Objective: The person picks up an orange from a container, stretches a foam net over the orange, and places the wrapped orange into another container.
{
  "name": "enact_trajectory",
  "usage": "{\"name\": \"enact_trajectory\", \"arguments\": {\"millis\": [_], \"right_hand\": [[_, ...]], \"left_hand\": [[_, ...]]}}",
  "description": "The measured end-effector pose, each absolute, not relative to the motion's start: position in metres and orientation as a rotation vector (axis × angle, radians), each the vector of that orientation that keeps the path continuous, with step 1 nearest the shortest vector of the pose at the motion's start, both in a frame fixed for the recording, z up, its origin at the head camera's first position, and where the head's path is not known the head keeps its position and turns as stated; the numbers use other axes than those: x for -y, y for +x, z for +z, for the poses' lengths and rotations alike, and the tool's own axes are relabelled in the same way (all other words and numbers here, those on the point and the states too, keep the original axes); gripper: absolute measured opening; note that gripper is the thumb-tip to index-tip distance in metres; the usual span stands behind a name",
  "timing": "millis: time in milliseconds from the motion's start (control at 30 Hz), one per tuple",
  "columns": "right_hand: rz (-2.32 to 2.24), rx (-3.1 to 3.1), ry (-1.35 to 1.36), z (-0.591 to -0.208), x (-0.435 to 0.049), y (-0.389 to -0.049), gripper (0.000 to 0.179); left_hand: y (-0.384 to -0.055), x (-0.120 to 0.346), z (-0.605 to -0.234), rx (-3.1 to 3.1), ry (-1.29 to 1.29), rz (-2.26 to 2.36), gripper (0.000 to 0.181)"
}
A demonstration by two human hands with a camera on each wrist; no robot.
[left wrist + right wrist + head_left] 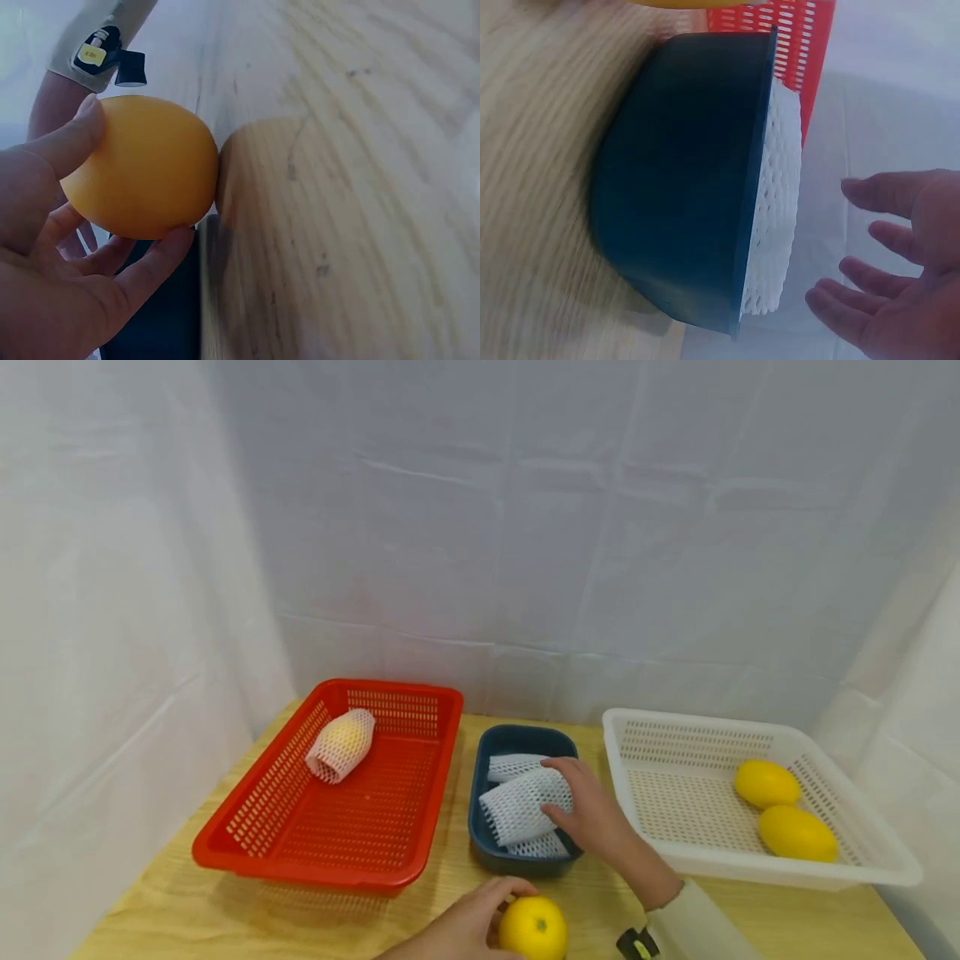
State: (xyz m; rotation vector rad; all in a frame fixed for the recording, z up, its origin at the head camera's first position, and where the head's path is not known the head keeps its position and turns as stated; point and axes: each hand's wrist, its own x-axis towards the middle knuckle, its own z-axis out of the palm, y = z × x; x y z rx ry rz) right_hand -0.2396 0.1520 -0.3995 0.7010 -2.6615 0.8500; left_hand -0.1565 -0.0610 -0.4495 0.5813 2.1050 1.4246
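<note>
Near the table's front edge, my left hand (pixel 477 922) grips a smooth yellow fruit (pixel 534 928), thumb on one side and fingers on the other. In the left wrist view the fruit (pixel 142 169) is right at the wooden tabletop. My right hand (pixel 588 806) hovers over a dark blue tub (pixel 491 857), fingers spread above white foam net sleeves (pixel 525 806). The right wrist view shows those fingers (pixel 877 277) apart from the netting (pixel 772 217), with nothing between them. Several sleeves lie overlapping in the tub, the top one tilted.
To the left stands a red basket (pixel 431 777) holding one yellow fruit in a foam net (pixel 342 743). A white basket (pixel 630 777) on the right holds two bare yellow fruits (pixel 797 833). White sheeting (pixel 480 543) hangs behind and at both sides of the wooden table (pixel 180 893).
</note>
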Motion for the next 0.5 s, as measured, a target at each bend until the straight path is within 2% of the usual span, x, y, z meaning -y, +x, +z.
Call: {"name": "enact_trajectory", "arguments": {"millis": [367,500], "right_hand": [[0.707,2.88,0.697,-0.4,-0.145,-0.264,0.063],[0.624,2.937,0.678,-0.404,-0.144,-0.268,0.06]], "left_hand": [[-0.158,0.065,-0.444,-2.121,0.597,1.365,0.054],[-0.159,0.063,-0.447,-2.1,0.587,1.365,0.053]]}}
